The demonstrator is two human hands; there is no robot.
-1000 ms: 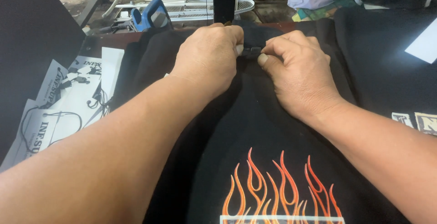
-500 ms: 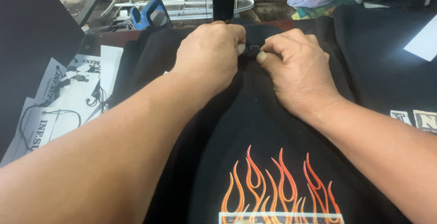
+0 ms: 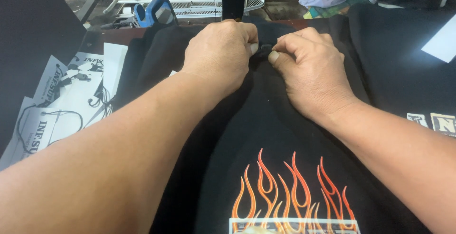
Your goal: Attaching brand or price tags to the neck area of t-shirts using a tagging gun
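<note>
A black shirt [image 3: 266, 134] lies flat in the middle of the view, with orange and red flames [image 3: 292, 191] printed on it near the bottom edge. Both hands meet at the top of the shirt, at its neck part. The left hand [image 3: 221, 56] is curled into a loose fist, with its fingers tucked under and pinching the black cloth. The right hand [image 3: 311, 70] is curled too, and its thumb and fingers pinch the same bit of cloth just beside the left hand. The two hands are almost touching. Something small sits between the fingertips, but it is too tiny and hidden to tell what it is. To the left of the shirt lie white paper tags [image 3: 61, 101] with black strings, spread out in a loose pile. Behind the hands stands a dark post [image 3: 232, 3], and a blue tool [image 3: 154, 10] rests farther back on the left. More black cloth [image 3: 403, 67] lies on the right, with a white piece of paper [image 3: 441, 44] on top of it.
</note>
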